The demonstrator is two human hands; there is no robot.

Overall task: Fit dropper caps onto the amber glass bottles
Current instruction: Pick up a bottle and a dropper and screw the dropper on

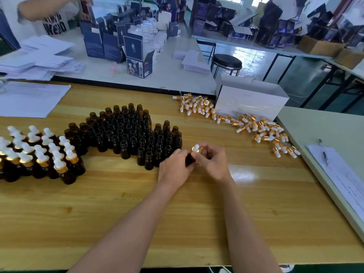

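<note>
An amber glass bottle [190, 159] is gripped low on its body by the left hand [175, 166], just above the wooden table [177, 213]. A dropper cap [196, 148], white bulb over gold collar, is seated on the bottle's neck and pinched at the collar by the fingertips of the right hand [214, 162]. Both hands are closed on the same piece, nearly touching each other.

Uncapped amber bottles [130, 133] are packed upright in a cluster just left of and behind the hands. Capped bottles [39, 154] are grouped at the far left edge, well apart from the held one. Loose dropper caps [256, 129] are strewn in a band at right, from the far table edge toward the near right, beside a white cardboard box [250, 99].

Paper sheets [29, 99] are laid at far left. A pen [324, 152] is lying on a printed sheet [344, 174] on the adjoining pale table at right. Dark blue cartons [134, 54] and a black stool [226, 63] are seen behind. Another person's arm [49, 6] is visible top left.
</note>
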